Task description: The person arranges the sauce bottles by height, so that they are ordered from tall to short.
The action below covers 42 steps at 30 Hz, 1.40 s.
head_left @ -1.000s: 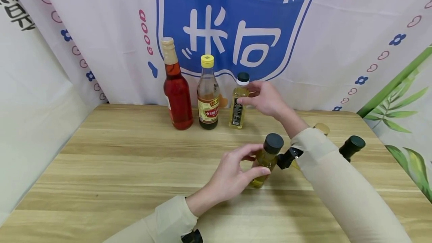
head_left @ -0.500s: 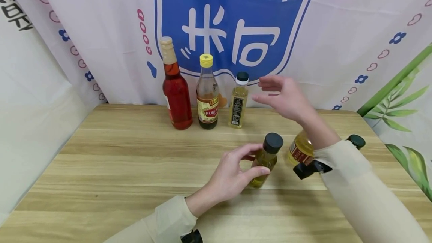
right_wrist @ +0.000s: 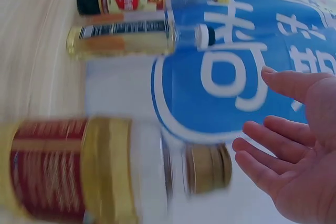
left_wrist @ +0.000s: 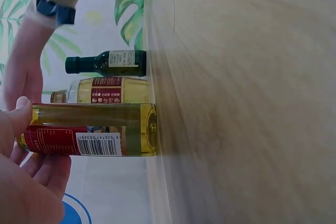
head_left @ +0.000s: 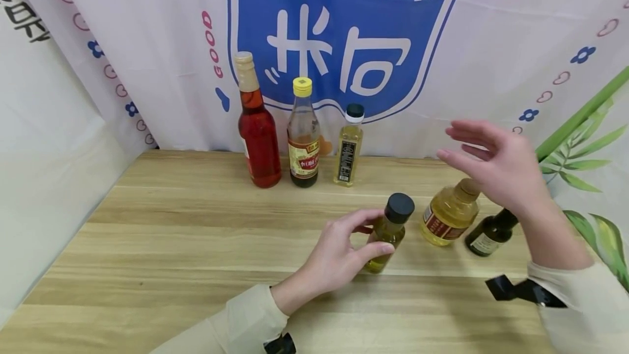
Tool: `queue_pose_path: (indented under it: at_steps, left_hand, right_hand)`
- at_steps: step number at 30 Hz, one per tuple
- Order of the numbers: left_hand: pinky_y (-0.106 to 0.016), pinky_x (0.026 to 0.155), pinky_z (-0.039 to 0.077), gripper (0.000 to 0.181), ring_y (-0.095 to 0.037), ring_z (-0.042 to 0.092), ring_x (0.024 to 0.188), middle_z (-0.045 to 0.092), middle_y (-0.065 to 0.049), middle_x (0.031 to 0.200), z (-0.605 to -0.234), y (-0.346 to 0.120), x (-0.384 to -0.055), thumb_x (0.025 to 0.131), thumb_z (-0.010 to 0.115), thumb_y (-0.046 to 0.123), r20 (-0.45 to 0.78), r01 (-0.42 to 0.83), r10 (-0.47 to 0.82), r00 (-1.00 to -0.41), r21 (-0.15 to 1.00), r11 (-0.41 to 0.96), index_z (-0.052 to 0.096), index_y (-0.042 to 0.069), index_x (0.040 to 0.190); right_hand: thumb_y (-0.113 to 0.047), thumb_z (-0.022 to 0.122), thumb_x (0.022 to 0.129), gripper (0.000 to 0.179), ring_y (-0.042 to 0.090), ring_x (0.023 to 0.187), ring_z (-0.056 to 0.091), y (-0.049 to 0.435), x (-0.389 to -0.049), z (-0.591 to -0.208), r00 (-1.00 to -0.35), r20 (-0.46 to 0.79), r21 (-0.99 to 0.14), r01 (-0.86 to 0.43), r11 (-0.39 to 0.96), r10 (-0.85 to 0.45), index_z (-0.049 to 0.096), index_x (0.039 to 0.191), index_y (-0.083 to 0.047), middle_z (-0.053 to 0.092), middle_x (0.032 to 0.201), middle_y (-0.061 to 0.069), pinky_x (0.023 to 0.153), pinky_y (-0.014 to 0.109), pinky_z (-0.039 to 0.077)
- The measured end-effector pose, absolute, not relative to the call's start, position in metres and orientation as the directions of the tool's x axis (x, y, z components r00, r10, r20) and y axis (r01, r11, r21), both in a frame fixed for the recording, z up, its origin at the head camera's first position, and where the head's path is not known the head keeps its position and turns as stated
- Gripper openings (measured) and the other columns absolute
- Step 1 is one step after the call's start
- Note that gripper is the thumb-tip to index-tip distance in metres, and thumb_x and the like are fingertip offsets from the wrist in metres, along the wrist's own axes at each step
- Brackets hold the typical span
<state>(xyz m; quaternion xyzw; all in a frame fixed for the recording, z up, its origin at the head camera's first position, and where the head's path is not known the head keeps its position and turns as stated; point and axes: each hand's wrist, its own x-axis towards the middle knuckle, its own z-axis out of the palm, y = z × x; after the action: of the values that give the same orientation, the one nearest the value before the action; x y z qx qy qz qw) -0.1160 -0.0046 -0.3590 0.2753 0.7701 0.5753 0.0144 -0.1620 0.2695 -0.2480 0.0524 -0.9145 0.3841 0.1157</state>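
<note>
Wooden table [head_left: 172,245], small black-capped oil bottle [head_left: 388,234] upright near its middle, gripped by left hand [head_left: 334,258].
Thumb and fingers curled round the bottle's body. Right hand [head_left: 496,165] raised in the air, fingers straight and spread, holding nothing, above squat yellow bottle [head_left: 449,213] and dark green bottle [head_left: 488,234]. At the back, in a row: red bottle [head_left: 257,133], yellow-capped bottle [head_left: 303,141], slim pale bottle [head_left: 348,149].

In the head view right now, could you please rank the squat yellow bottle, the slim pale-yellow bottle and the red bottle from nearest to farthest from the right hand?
1. Squat yellow bottle, just below the right hand.
2. Slim pale-yellow bottle, right end of the back row.
3. Red bottle, left end of the back row.
</note>
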Motion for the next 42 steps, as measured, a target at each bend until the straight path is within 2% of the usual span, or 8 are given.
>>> queue_pose_path:
  at_steps: [4, 7, 9, 19, 23, 26, 35, 42]
  left_hand:
    - [-0.031, 0.104, 0.059, 0.052, -0.018, 0.072, 0.121, 0.074, -0.004, 0.136, -0.359, -0.004, -0.116, 0.092, 0.084, 0.019, 0.298, 0.41, 0.441, -0.847, 0.893, 0.184, 0.066, 0.012, 0.14]
    - [-0.031, 0.103, 0.059, 0.052, -0.018, 0.072, 0.121, 0.074, -0.004, 0.136, -0.359, -0.004, -0.116, 0.092, 0.084, 0.019, 0.298, 0.411, 0.442, -0.846, 0.893, 0.185, 0.066, 0.012, 0.14]
    - [-0.033, 0.103, 0.059, 0.052, -0.019, 0.072, 0.122, 0.074, -0.005, 0.136, -0.359, -0.004, -0.117, 0.092, 0.084, 0.019, 0.298, 0.411, 0.444, -0.845, 0.893, 0.183, 0.066, 0.012, 0.14]
    - [-0.031, 0.105, 0.059, 0.051, -0.014, 0.07, 0.124, 0.074, -0.002, 0.137, -0.359, -0.005, -0.117, 0.093, 0.083, 0.019, 0.27, 0.388, 0.449, -0.852, 0.901, 0.194, 0.066, 0.015, 0.141]
    - [-0.032, 0.105, 0.059, 0.052, -0.013, 0.07, 0.124, 0.073, -0.001, 0.138, -0.358, -0.006, -0.116, 0.093, 0.083, 0.018, 0.269, 0.386, 0.448, -0.853, 0.902, 0.193, 0.066, 0.015, 0.141]
    - [-0.031, 0.104, 0.059, 0.051, -0.013, 0.07, 0.124, 0.074, -0.002, 0.137, -0.358, -0.005, -0.116, 0.092, 0.083, 0.018, 0.278, 0.394, 0.45, -0.849, 0.899, 0.189, 0.066, 0.014, 0.141]
    - [-0.038, 0.105, 0.059, 0.052, -0.014, 0.07, 0.123, 0.073, -0.002, 0.138, -0.359, -0.004, -0.116, 0.092, 0.083, 0.018, 0.272, 0.389, 0.448, -0.851, 0.901, 0.192, 0.066, 0.015, 0.141]
    - [-0.031, 0.104, 0.059, 0.052, -0.014, 0.07, 0.123, 0.073, -0.002, 0.138, -0.36, -0.004, -0.116, 0.092, 0.083, 0.018, 0.277, 0.395, 0.447, -0.851, 0.897, 0.197, 0.066, 0.015, 0.141]
  right_hand:
    - [-0.031, 0.082, 0.095, 0.062, -0.022, 0.108, 0.06, 0.295, -0.146, -0.259, -0.95, 0.304, -0.71, -0.177, 0.681, 0.071, 0.059, 0.151, -0.016, 0.07, 0.138, -0.009, 0.09, -0.001, 0.048]
    - [-0.022, 0.083, 0.094, 0.061, -0.022, 0.108, 0.061, 0.311, -0.137, -0.269, -0.936, 0.33, -0.741, -0.18, 0.646, 0.118, 0.059, 0.15, -0.015, 0.067, 0.128, -0.027, 0.09, -0.002, 0.047]
    - [-0.016, 0.083, 0.093, 0.061, -0.021, 0.111, 0.061, 0.32, -0.13, -0.275, -0.926, 0.349, -0.757, -0.186, 0.626, 0.146, 0.06, 0.15, -0.015, 0.066, 0.126, -0.031, 0.091, -0.003, 0.046]
    - [-0.002, 0.082, 0.091, 0.066, -0.016, 0.116, 0.062, 0.354, -0.115, -0.31, -0.902, 0.377, -0.795, -0.2, 0.573, 0.208, 0.058, 0.151, -0.014, 0.067, 0.129, -0.029, 0.096, -0.001, 0.046]
    - [0.015, 0.073, 0.09, 0.065, -0.006, 0.113, 0.071, 0.365, -0.117, -0.327, -0.914, 0.374, -0.902, -0.319, 0.29, 0.158, 0.057, 0.15, -0.006, 0.075, 0.128, -0.015, 0.092, 0.006, 0.053]
    - [0.023, 0.066, 0.09, 0.063, 0.002, 0.112, 0.075, 0.373, -0.117, -0.338, -0.917, 0.388, -0.92, -0.38, 0.094, 0.093, 0.056, 0.148, 0.002, 0.078, 0.128, -0.005, 0.093, 0.011, 0.055]
    - [0.024, 0.064, 0.091, 0.044, 0.011, 0.107, 0.079, 0.385, -0.114, -0.354, -0.947, 0.317, -0.94, -0.322, 0.118, -0.059, 0.061, 0.134, 0.017, 0.082, 0.119, 0.003, 0.085, 0.018, 0.062]
    - [0.021, 0.067, 0.091, 0.038, 0.005, 0.106, 0.078, 0.394, -0.117, -0.364, -0.957, 0.272, -0.932, -0.288, 0.22, -0.1, 0.067, 0.128, 0.015, 0.083, 0.115, -0.002, 0.085, 0.015, 0.061]
